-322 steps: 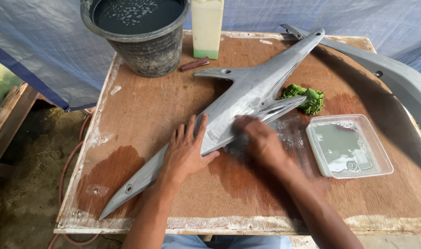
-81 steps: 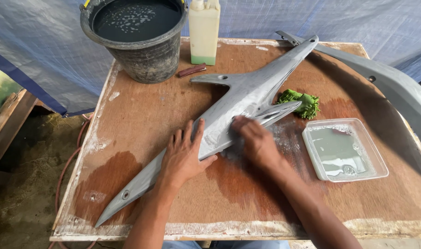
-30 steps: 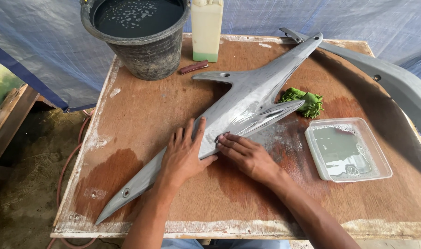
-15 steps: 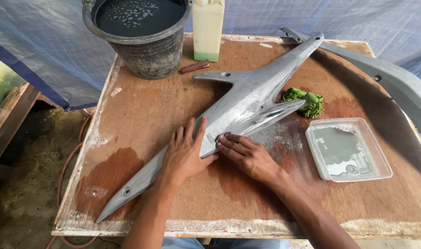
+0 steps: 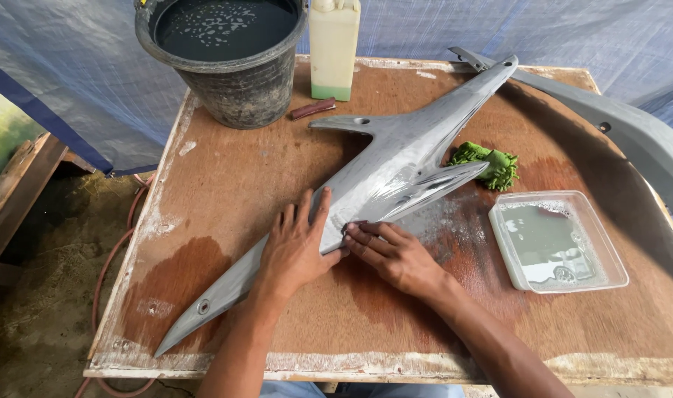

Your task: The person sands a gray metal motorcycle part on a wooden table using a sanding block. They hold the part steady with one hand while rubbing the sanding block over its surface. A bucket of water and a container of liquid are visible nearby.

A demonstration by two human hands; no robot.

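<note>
A long grey panel is lying diagonally across the wet wooden table, its narrow tip pointing toward the near left corner and its other end reaching the far right edge. The left hand is pressing flat on the panel's lower stretch, fingers spread and pointing away from the person, its grip released with nothing clasped. The right hand is lying just right of the left hand, fingertips touching the panel's near edge where a side fin branches off; its fingers are stretched out rather than clenched, and whether a small pad is sitting beneath them cannot be told. A green cloth is lying bunched just right of the panel, touching the tip of that fin. A clear shallow tray holding cloudy water is sitting right of the panel, near the cloth but apart from it. Beyond the panel, at the table's far edge, a black bucket of dark water is standing beside a pale bottle, with a small brown stick lying between them and the panel. A 2nd grey part is curving along the table's right side, well clear of both hands.
</note>
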